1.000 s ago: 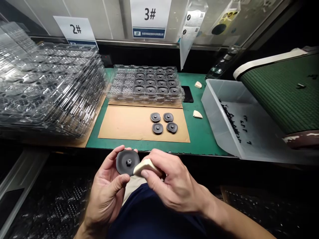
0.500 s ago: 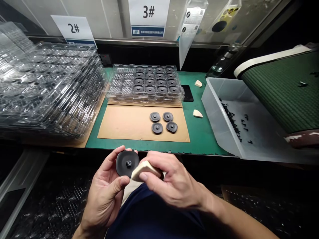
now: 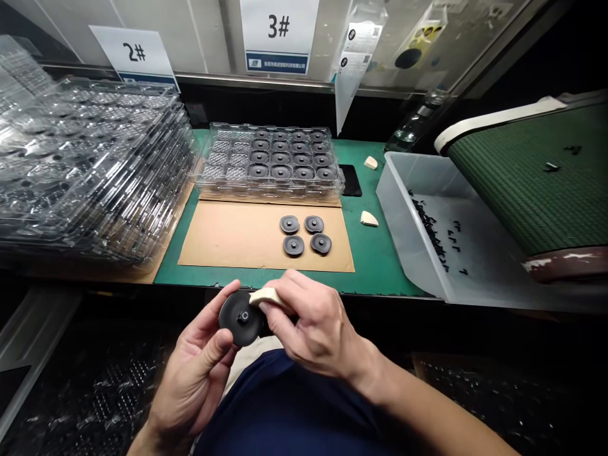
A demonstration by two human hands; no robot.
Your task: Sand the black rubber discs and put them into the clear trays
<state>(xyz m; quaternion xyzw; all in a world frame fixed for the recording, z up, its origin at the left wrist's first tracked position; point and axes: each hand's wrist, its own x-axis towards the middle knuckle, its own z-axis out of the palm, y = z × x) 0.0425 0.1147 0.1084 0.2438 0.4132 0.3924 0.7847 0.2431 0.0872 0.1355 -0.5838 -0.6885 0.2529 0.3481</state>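
My left hand [image 3: 199,361] holds a black round dished part [image 3: 232,326] by its edge, its hollow face with a small central post turned up. My right hand [image 3: 308,316] pinches a cream wedge-shaped sponge [image 3: 266,296], which touches the upper right rim of the part. Beyond my hands, several similar black parts [image 3: 293,246] lie on a sheet of brown cardboard [image 3: 228,237]. Behind them stands a clear blister tray [image 3: 223,183], where more of these black parts fill the columns from the middle to the right; its left columns show bare pockets.
Stacked clear trays [image 3: 104,177] rise at the left. Two cream sponge pieces [image 3: 369,218] and a black phone-like slab [image 3: 351,180] lie on the green mat. A translucent bin [image 3: 413,234] with small black bits stands at right, beside a green conveyor belt [image 3: 536,158].
My right hand has moved the sponge from the part's lower right edge up to its upper right rim. The part has tilted slightly in my left hand. The whole view has shifted a little.
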